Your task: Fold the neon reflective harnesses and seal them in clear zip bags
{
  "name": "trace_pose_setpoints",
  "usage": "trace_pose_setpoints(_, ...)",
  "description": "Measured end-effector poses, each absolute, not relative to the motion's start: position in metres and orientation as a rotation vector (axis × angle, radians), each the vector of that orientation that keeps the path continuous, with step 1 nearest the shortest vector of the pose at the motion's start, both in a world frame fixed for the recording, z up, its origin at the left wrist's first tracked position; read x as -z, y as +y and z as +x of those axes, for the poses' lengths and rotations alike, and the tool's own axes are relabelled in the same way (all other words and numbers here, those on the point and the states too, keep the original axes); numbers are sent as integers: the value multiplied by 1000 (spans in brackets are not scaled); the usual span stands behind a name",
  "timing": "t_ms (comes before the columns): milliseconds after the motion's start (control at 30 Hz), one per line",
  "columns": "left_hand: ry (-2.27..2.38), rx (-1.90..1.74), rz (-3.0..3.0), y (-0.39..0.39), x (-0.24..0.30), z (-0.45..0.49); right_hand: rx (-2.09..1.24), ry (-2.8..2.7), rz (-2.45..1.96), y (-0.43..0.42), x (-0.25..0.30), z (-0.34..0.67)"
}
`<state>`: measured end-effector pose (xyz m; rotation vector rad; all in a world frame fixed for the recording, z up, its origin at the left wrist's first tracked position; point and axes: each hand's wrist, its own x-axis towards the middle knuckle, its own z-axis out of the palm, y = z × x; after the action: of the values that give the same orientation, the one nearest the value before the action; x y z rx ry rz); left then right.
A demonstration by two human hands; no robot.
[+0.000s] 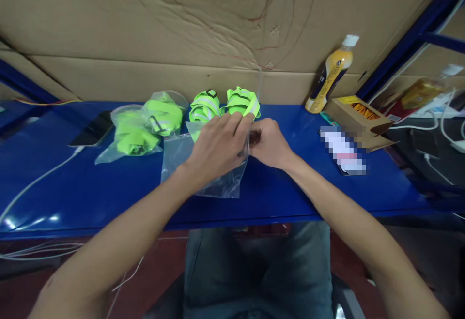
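Note:
A clear plastic bag (221,186) lies over the front part of the table under my hands. My left hand (221,140) is closed on it, with bent fingers reaching over its upper part. My right hand (271,144) is curled against the bag's right edge, close to the left fingertips; its own fingertips are hidden, so what it grips cannot be made out. Just beyond my hands sit two coiled neon-yellow reflective straps, a left bundle (204,106) and a right bundle (241,102). Some neon-yellow material also shows beside my left knuckles, partly covered.
Two bagged neon-yellow bundles, a nearer one (134,137) and a farther one (165,113), lie to the left by a dark phone (92,129) on a white cable. Rightward are a yellow drink bottle (330,74), an open cardboard box (358,115) and a blurred-screen phone (342,150). Cardboard (145,33) backs the blue table (119,198).

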<state>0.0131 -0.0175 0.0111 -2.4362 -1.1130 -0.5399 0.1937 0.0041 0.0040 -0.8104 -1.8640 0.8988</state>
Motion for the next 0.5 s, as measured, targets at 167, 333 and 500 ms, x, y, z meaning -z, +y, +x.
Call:
trace_pose_setpoints(167, -1212, 958, -2284, -11, -15, 5, -889, -1686, -605, -1, -15, 193)
trace_pose_setpoints(333, -1126, 1375, -2082, -16, -29, 0, -432, -1598, -684, -11, -20, 193)
trace_pose_setpoints(500, -1187, 1365, -2320, -29, -39, 0, -840, -1594, -667, -6, -12, 188)
